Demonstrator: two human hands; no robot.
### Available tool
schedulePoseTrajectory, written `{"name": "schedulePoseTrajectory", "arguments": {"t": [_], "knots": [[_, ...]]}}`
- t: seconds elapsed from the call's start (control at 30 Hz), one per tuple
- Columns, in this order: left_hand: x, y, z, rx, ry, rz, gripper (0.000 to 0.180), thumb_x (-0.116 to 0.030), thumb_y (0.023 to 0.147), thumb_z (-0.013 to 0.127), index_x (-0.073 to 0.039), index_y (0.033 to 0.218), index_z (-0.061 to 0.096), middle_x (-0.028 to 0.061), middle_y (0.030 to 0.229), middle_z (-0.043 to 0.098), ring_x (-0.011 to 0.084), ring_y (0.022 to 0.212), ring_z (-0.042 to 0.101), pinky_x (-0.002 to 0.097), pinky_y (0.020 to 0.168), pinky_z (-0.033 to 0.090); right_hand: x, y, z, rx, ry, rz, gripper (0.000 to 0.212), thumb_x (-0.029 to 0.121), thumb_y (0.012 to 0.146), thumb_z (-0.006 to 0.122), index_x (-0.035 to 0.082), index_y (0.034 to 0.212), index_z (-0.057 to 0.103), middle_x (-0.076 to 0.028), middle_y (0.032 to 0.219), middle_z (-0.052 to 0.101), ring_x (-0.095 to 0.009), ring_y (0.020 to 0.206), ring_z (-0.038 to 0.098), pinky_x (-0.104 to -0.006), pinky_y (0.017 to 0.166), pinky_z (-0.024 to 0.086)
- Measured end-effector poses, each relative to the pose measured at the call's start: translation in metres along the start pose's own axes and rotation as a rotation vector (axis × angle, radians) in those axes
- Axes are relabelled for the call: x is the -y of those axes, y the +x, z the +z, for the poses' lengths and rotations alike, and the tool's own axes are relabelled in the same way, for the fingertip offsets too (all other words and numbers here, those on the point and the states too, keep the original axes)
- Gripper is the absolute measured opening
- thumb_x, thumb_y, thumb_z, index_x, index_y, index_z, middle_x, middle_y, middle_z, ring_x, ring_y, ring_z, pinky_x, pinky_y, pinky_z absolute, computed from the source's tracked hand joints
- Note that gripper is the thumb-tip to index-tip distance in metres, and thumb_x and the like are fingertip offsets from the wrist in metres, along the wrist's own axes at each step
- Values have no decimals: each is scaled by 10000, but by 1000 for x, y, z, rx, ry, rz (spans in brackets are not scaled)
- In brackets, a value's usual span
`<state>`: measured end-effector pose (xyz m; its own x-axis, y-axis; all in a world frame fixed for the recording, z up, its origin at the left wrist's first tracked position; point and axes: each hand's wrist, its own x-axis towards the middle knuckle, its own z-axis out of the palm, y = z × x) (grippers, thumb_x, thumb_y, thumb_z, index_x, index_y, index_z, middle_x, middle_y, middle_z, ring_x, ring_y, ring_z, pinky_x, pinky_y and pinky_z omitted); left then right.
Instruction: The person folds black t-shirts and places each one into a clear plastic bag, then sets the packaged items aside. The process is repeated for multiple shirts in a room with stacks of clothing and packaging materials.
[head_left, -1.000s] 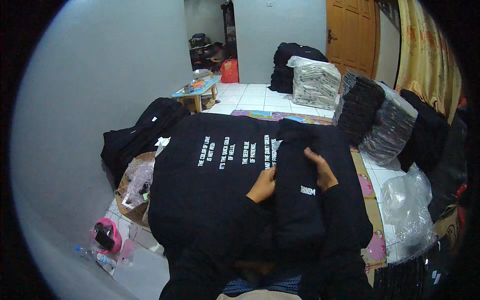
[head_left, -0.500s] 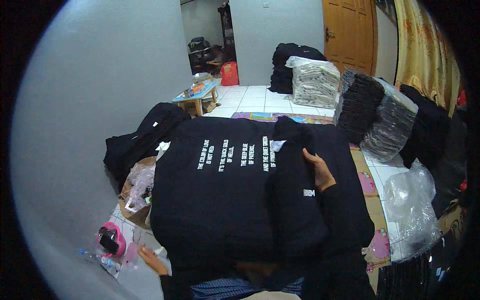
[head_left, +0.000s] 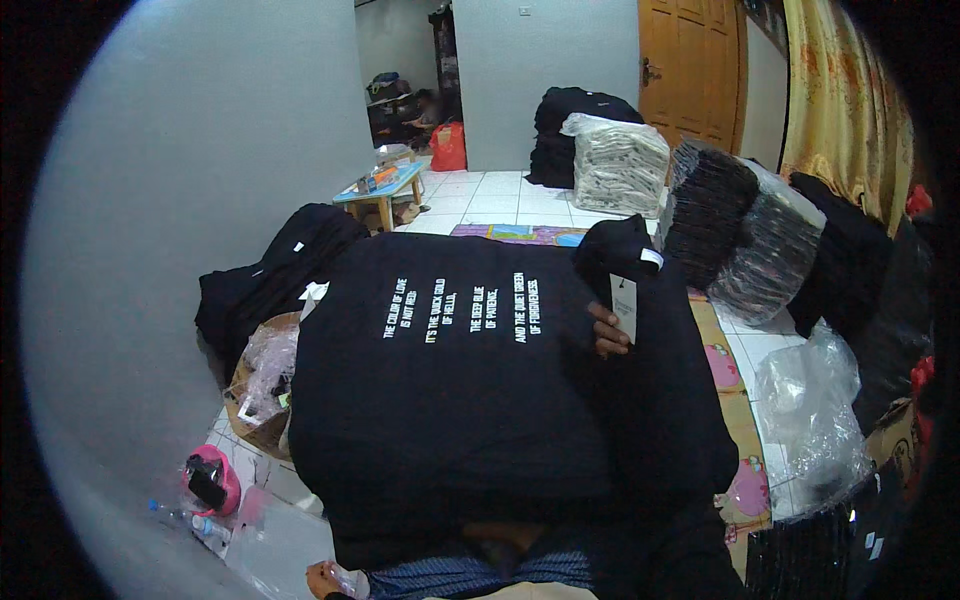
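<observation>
A large black shirt (head_left: 430,410) with white print lies spread flat in front of me. At its right side, my right hand (head_left: 608,332) is closed round a folded black garment (head_left: 612,240), its fingers showing over the edge. A white hang tag (head_left: 623,308) hangs beside those fingers, and a white label (head_left: 651,257) shows near the garment's top. Low at the left, my left hand (head_left: 322,578) is closed on a crumpled clear plastic bag (head_left: 350,582), beside flat clear plastic bags (head_left: 275,535) on the floor.
Left of the shirt are a basket (head_left: 247,400) of plastic scraps, a pink basin (head_left: 228,480) and a black clothes pile (head_left: 270,270). Wrapped stacks (head_left: 620,170) stand farther back. Crumpled clear plastic (head_left: 810,400) and black packets (head_left: 810,560) lie right. A person (head_left: 425,110) sits beyond the doorway.
My right hand has lifted and turned the folded garment, bringing its hang tag into view. My left hand has moved down and closed on clear plastic. The view has shifted slightly.
</observation>
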<state>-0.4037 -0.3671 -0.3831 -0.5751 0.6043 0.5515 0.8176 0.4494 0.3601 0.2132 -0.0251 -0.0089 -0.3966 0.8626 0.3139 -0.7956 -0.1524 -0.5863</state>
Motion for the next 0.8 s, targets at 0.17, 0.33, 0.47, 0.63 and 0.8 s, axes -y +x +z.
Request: {"name": "schedulePoseTrajectory", "arguments": {"t": [0.17,0.33,0.47,0.63,0.8], "knots": [[7,0,5,-16,-278,16,237,-27,785,557,4,994,666,161,850,629,275,699,590,381,683,495,4,10,-15,326,236,62,331,290,966,503,38,1171,437,-115,981,600,-242,956,612,-415,882,481],[3,-2,-9,339,-218,-129,223,-67,738,631,-25,952,674,110,729,657,224,673,627,342,646,516,9,43,-31,938,492,420,311,285,973,489,41,1157,437,-119,971,594,-243,958,613,-424,883,481],[5,5,-12,437,-280,-217,159,-84,674,726,-37,823,695,84,669,670,139,620,627,282,611,511,6,58,-37,1161,530,590,295,281,978,479,43,1147,436,-122,963,588,-243,960,614,-431,884,481],[11,12,-9,375,-251,-200,120,-116,767,680,-36,678,696,68,612,651,145,562,615,281,563,497,-1,39,-29,846,450,383,303,281,977,482,40,1156,442,-127,979,588,-245,968,612,-423,886,479],[4,15,-22,191,-387,-417,178,-116,849,560,-37,1009,566,159,814,636,275,690,640,395,639,498,-4,9,-15,284,189,34,312,282,976,485,36,1165,448,-133,996,588,-246,977,610,-415,888,476]]}}
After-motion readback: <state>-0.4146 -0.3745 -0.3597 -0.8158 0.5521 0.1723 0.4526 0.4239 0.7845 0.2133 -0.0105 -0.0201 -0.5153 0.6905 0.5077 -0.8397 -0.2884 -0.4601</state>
